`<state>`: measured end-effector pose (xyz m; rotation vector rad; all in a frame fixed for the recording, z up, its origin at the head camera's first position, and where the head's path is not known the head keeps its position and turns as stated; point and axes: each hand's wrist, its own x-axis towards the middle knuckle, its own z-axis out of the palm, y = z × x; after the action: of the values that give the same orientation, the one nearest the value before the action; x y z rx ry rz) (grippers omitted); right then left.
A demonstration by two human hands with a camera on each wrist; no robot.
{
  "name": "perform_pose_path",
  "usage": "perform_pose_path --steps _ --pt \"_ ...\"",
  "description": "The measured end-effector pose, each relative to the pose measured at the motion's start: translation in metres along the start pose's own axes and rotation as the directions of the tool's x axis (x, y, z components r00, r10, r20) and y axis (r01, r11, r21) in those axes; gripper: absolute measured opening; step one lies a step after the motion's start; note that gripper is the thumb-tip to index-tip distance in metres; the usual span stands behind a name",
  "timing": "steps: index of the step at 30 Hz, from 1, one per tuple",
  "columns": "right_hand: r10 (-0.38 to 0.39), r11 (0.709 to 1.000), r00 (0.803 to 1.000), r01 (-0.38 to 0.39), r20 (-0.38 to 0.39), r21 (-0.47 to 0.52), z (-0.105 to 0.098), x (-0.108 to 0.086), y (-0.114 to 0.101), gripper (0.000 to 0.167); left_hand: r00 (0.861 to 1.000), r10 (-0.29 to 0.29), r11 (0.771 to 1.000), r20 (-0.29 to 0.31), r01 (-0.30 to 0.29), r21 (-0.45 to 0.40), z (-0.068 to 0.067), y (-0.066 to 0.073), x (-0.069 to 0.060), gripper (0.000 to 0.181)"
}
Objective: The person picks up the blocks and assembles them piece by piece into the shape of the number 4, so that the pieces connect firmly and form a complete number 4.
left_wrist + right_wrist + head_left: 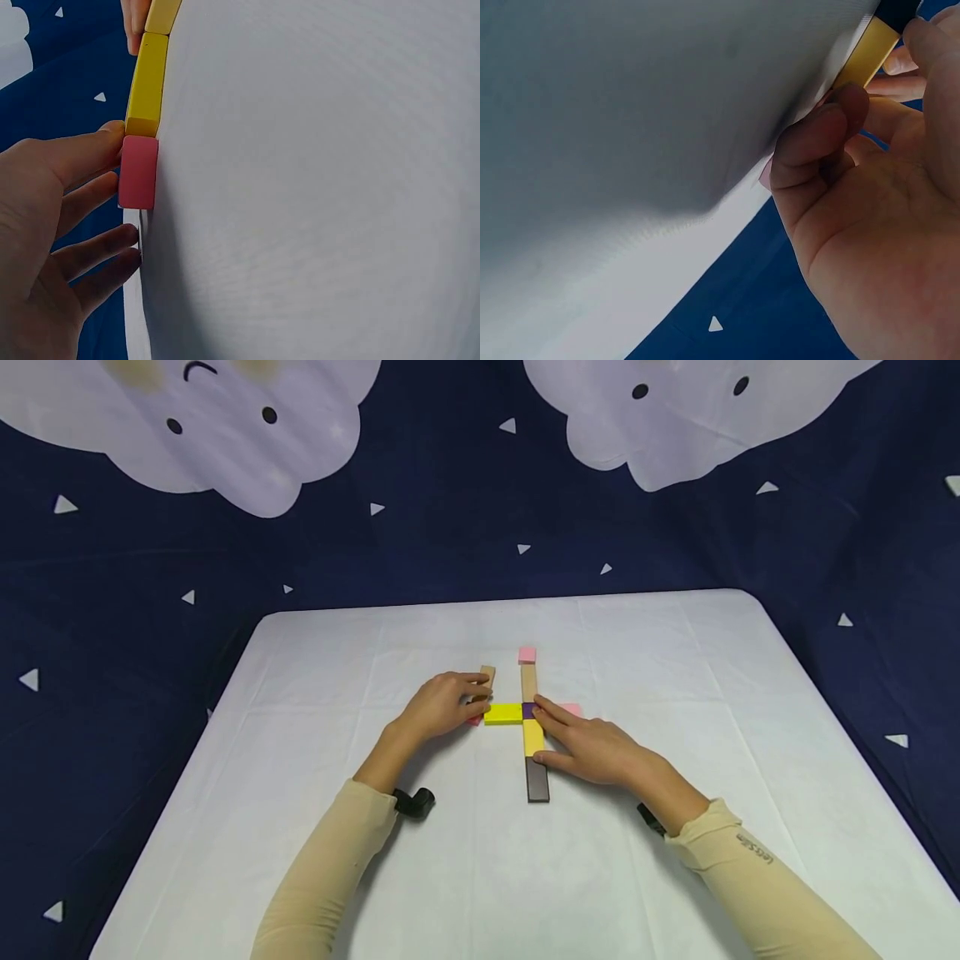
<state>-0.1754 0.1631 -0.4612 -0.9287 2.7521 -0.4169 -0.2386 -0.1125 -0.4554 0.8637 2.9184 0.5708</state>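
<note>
Flat coloured blocks form a cross on the white table. My left hand [444, 703] lies over a plain wooden block [487, 672], its fingers covering part of it. Its thumb is at the joint between a bright yellow block [503, 714] and a red block [138, 172]. My right hand [600, 750] rests against the upright row, a fingertip at the purple block [528, 711] and the thumb near where the amber block [533, 737] meets the dark block [537, 779]. Its lower fingers bend inward in the right wrist view.
Farther up the row lie another wooden block [528, 682] and a pink block [527, 655]. A second pink block [571, 709] shows beyond the right fingers. Behind the white table [337, 668] hangs a dark blue cloth [450, 552] with clouds and triangles.
</note>
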Motion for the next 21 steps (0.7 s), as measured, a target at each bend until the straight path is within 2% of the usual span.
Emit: perform_pose_path --steps 13,21 --pt "-0.011 1.000 1.000 0.011 -0.005 -0.012 -0.0044 -0.0002 -0.0013 0.076 0.999 -0.050 0.998 0.001 0.050 -0.038 0.0029 0.0000 -0.0005 0.035" --pt "-0.015 1.000 1.000 0.015 -0.008 -0.016 -0.0033 0.0001 -0.0019 0.077 0.998 -0.053 0.997 -0.014 0.052 -0.055 0.0051 -0.0012 -0.0021 0.034"
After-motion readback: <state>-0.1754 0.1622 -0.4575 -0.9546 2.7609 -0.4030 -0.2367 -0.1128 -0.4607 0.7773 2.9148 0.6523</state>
